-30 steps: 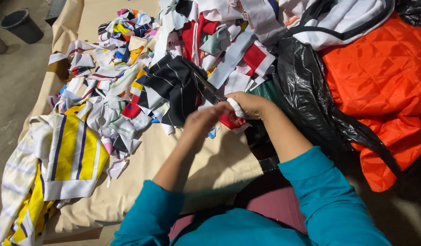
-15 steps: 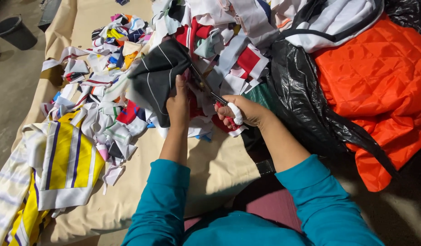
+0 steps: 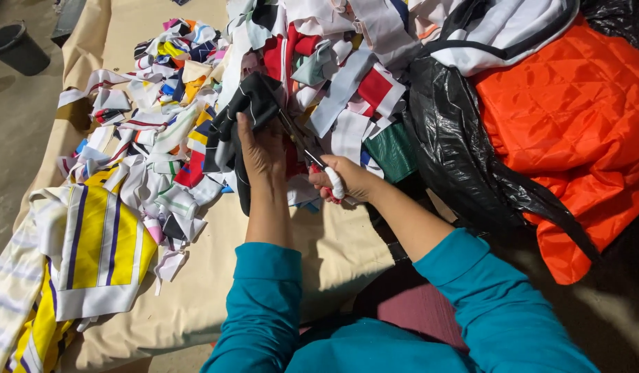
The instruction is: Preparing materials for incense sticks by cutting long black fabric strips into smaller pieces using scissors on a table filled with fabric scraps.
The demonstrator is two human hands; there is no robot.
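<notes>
A table [image 3: 195,290] draped in tan cloth fills the view from above, with grey floor and a dark bucket [image 3: 19,48] at the upper left. At the centre, a dark piece of fabric [image 3: 247,110] with thin pale stripes is held up just above the table's heap of scraps. The left hand [image 3: 264,148] grips it from below, fingers closed around a bunched fold. The right hand [image 3: 350,181] is closed through the red and white handles of a pair of scissors [image 3: 309,152], whose blades point up and left and meet the fabric's edge just beside the left hand. The blades look partly parted, though the tips are hard to make out against the dark cloth.

The step in hand appears to be cutting this piece into strips. The next move likely calls for keeping the fabric taut with the left hand and keeping its fingers clear of the blades, which sit very close.

Around the hands lies a heap of cut scraps [image 3: 154,138] in white, red, yellow, blue and grey, spreading left and upward. A yellow garment [image 3: 98,249] with white and purple stripes lies flat at the lower left. To the right sit a black plastic bag [image 3: 458,152] and, touching it, a quilted orange jacket [image 3: 575,124]. Both arms wear teal sleeves [image 3: 264,311].
</notes>
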